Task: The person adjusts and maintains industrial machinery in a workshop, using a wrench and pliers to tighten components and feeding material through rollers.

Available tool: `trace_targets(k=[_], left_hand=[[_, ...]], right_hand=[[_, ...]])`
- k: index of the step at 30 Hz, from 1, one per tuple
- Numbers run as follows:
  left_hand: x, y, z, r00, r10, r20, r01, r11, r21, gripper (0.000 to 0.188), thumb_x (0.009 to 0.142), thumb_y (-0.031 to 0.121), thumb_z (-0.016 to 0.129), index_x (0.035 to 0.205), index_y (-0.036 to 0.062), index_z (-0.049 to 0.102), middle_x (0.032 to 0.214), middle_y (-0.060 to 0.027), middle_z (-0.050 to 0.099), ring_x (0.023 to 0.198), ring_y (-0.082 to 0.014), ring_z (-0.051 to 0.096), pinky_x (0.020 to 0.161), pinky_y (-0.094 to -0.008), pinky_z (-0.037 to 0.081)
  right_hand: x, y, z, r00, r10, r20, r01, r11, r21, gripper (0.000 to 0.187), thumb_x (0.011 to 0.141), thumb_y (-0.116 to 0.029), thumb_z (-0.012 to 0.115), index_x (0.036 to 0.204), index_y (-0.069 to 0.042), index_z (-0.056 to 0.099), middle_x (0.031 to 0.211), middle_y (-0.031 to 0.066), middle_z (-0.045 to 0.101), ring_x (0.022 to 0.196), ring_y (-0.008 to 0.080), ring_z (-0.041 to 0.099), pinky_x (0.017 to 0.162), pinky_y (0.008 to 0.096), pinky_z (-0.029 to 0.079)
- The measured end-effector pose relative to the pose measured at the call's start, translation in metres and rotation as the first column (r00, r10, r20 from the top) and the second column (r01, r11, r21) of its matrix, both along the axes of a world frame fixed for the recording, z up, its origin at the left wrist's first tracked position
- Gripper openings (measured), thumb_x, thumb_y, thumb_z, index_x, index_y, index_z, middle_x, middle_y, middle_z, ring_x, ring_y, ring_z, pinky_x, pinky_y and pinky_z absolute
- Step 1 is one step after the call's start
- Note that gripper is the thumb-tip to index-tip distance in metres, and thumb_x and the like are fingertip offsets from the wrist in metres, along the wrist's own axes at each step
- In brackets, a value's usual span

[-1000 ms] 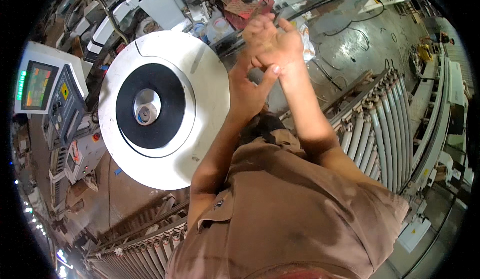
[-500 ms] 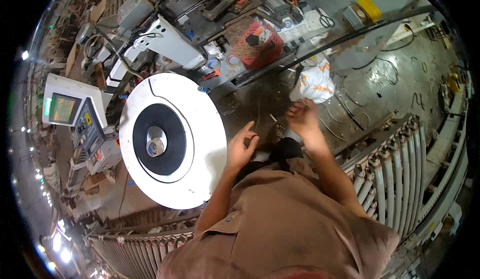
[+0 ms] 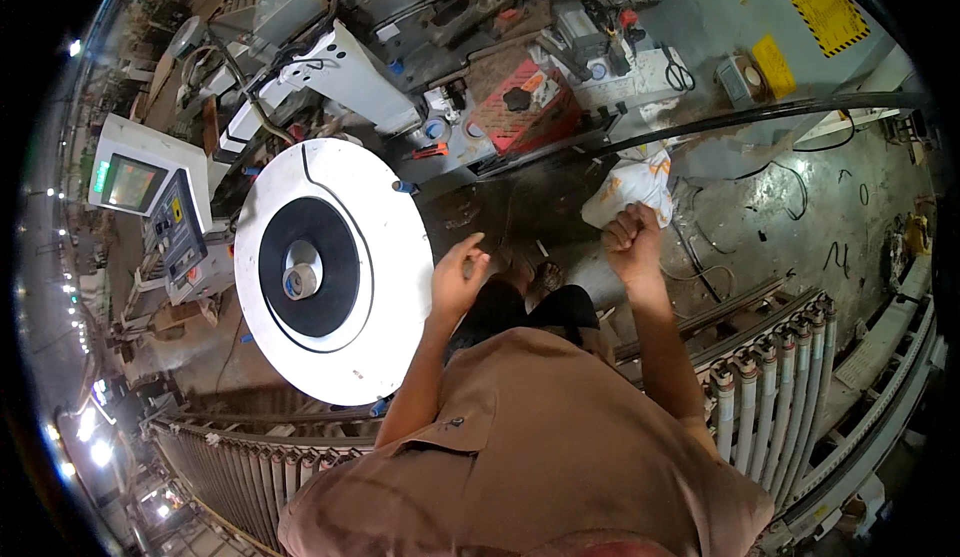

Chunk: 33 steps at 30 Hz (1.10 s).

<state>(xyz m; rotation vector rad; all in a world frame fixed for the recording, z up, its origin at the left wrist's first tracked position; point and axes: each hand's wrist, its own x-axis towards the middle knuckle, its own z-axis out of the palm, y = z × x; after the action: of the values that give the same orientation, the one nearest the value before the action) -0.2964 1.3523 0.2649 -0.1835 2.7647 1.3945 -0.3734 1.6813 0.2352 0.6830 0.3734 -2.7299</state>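
My left hand point(image 3: 460, 275) is held in front of my body, close to the right edge of a large round white disc point(image 3: 395, 257). Its fingers are apart and loosely bent, with nothing in them. A black ring point(image 3: 340, 267) and a small roll-like core point(image 3: 300, 280) sit at the disc's middle. Farther right, my right hand point(image 3: 633, 242) is raised with curled fingers, just below a white bag with orange print point(image 3: 630, 189) in the picture. Whether the hand touches the bag, or holds anything small, I cannot tell.
A control panel with a screen point(image 3: 135, 183) stands at the left. Beyond the disc, a red box point(image 3: 525, 107), an orange-handled tool point(image 3: 431, 150) and scissors point(image 3: 679, 75) lie on a cluttered machine bed. Roller conveyors point(image 3: 770, 387) flank me. Cables point(image 3: 795, 182) trail over the floor.
My right hand has shifted slightly right, and its blurred fingers now appear curled. My left hand has moved a little left. The whole view has turned slightly, with the machine bed shifted right.
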Motion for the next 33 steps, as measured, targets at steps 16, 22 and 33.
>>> trace_targets(k=[16,22,33], left_hand=[[-0.100,-0.190,-0.065,0.801,0.331,-0.499,-0.564,0.697,-0.443,0.058,0.096,0.031,0.062,0.141,-0.0031,0.048,0.138,-0.0250,0.054,0.132,-0.0436,0.047,0.118,-0.0547,0.029],[-0.071,-0.229,-0.099,0.889,0.341,-0.305,-0.453,0.571,-0.685,0.064,0.097,0.037,0.059,0.145,-0.0033,0.044,0.148,-0.0260,0.047,0.143,-0.0448,0.036,0.120,-0.0572,0.023],[-0.079,-0.234,-0.099,0.887,0.382,-0.260,-0.451,0.593,-0.668,0.062,0.096,0.040,0.058,0.146,0.0048,0.050,0.153,-0.0234,0.044,0.145,-0.0432,0.035,0.120,-0.0578,0.022]], right_hand=[[0.061,0.037,0.026,0.342,0.629,0.698,0.203,-0.774,0.599,0.069,0.095,-0.033,0.066,0.154,-0.012,0.037,0.145,0.0160,0.050,0.126,0.0350,0.055,0.103,0.0498,0.049],[0.048,-0.014,-0.017,0.161,0.694,0.702,0.261,-0.716,0.648,0.070,0.095,-0.033,0.066,0.154,-0.012,0.036,0.146,0.0161,0.048,0.127,0.0353,0.054,0.103,0.0497,0.049],[0.021,-0.048,-0.029,0.023,0.697,0.717,0.325,-0.683,0.654,0.070,0.094,-0.033,0.066,0.154,-0.012,0.036,0.148,0.0164,0.046,0.129,0.0357,0.053,0.105,0.0496,0.048]])
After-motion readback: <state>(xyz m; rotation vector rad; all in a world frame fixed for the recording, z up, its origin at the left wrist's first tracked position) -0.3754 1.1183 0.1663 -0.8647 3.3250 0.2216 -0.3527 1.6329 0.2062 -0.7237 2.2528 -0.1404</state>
